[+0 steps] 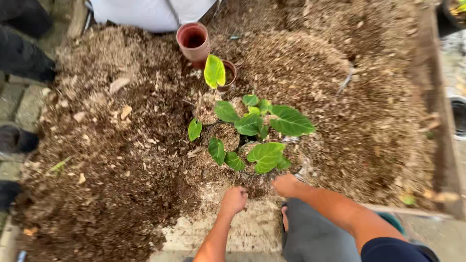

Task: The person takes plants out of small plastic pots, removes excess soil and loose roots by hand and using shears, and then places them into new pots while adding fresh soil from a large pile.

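Both my hands reach down to the near edge of a big heap of brown potting soil [121, 160]. My left hand [234, 199] is curled shut with its knuckles up, resting in the soil just below a cluster of small potted plants. My right hand [286, 185] is closed too, pressed into the soil beside the nearest pot; whether it grips the pot rim is hidden. The plants [264, 127] have broad green veined leaves and stand in small soil-filled pots [224, 136]. A single pale green leaf [214, 71] rises from a pot further back.
A terracotta pot [193, 43] lies tilted at the back of the heap, with a white bag [150, 13] behind it. A wooden board [439, 116] borders the soil on the right. Dark shoes [17, 140] of another person stand on paving at the left.
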